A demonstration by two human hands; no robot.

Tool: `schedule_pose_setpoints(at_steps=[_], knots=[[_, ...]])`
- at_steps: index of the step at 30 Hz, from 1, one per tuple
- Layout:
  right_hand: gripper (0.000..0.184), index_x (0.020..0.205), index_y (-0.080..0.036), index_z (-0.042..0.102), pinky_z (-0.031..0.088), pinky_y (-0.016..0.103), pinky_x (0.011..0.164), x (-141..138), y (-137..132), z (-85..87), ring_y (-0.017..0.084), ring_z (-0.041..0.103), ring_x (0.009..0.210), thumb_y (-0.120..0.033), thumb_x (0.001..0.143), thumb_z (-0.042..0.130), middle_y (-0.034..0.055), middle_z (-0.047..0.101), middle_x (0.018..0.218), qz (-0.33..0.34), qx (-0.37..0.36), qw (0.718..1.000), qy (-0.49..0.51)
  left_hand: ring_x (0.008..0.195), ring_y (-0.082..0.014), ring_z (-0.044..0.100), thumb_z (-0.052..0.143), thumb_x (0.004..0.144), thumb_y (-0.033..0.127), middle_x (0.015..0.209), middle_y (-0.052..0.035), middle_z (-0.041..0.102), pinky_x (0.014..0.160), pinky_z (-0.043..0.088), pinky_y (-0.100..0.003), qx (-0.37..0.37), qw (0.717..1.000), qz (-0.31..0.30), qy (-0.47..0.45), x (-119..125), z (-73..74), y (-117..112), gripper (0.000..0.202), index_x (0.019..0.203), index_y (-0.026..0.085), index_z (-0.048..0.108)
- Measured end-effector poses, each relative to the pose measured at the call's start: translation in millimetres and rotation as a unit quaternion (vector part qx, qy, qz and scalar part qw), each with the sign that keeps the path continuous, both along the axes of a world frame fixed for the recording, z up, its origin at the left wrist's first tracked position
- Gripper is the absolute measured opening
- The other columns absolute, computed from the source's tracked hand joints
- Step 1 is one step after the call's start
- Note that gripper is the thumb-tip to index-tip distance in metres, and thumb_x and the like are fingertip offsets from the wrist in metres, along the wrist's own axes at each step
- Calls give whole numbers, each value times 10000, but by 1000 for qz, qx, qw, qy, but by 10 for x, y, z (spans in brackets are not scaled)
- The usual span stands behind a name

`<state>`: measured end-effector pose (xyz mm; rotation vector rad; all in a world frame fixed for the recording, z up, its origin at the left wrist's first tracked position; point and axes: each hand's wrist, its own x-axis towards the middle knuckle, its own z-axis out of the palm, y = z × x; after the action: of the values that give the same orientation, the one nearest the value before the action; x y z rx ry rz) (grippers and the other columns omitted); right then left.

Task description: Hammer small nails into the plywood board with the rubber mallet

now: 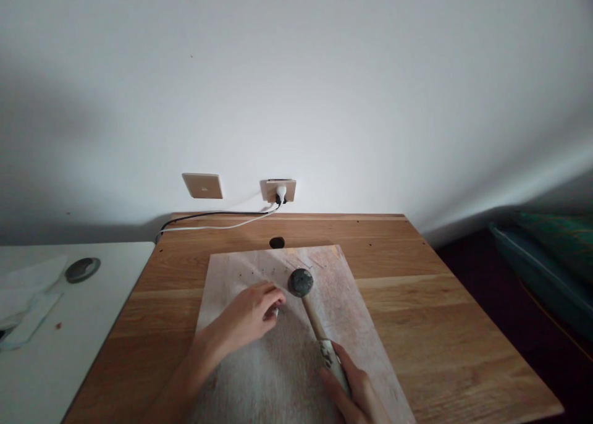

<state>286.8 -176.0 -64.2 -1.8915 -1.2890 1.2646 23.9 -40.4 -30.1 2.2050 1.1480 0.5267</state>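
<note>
A mallet with a round, dark, scuffed head (301, 282) and a wooden handle is gripped in my right hand (354, 387). Its grip end has a pale wrapping with dark patches. The head is over the far part of a worn, greyish-pink board (296, 350). To the left of the mallet head, my left hand (257, 309) is closed above the board. A small whitish bit shows at its fingertips, too little to name. Several dark specks or small holes lie in a row on the board beyond that hand.
Under the board is a wooden table (430, 325) with a dark cable hole (277, 243). A socket (290, 191) with a white plug and cables is on the wall behind. At left stands a white desk (106, 313); at right, dark green fabric (546, 275).
</note>
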Motion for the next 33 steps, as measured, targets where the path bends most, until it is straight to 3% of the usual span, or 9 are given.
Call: schedule_pose_setpoints(at_steps=[6,11,15,20,28,33], knots=[[1020,1441,-186,648,490,360,1104,-12,-27,-101,349,635,1305,-950,776,527,134,765,1277,-15,19,1000,7,905,-182,672,590,857,18,1015,-23,672,819,473,-278,-17,1000,-10,11,-2,-2,55,232,909,222,688],[1050,1457,-184,639,513,344,1080,-15,-17,-97,337,647,1297,-965,767,507,123,772,1271,-19,10,1000,5,886,-178,663,559,878,28,978,-22,671,797,471,-272,-17,1000,1,8,-3,44,37,200,872,212,637],[1053,1461,-193,642,514,332,1071,-11,-10,-97,323,667,1267,-975,779,458,115,777,1254,-4,5,1000,-3,890,-185,664,537,885,66,926,-5,685,817,485,-289,3,998,68,-20,-196,-12,85,173,931,220,602],[913,1466,-239,637,502,325,1096,8,-39,-182,311,674,1260,-895,843,513,95,780,1248,9,21,1000,-10,863,-186,665,539,867,111,924,-6,691,833,511,-318,65,983,169,-37,-529,-133,248,166,943,225,632],[1016,1485,-215,620,507,372,1088,-10,-31,-159,329,667,1254,-951,797,484,120,773,1240,-3,7,1000,-2,855,-179,683,554,883,69,940,-22,689,821,528,-314,73,983,166,-17,-500,-238,372,205,923,211,696],[957,1477,-205,605,506,374,1094,-9,-45,-158,317,691,1217,-907,832,512,131,763,1248,-1,19,1000,0,905,-191,690,582,891,75,953,-30,695,824,537,-310,86,983,160,-32,-470,-275,385,208,932,217,729]])
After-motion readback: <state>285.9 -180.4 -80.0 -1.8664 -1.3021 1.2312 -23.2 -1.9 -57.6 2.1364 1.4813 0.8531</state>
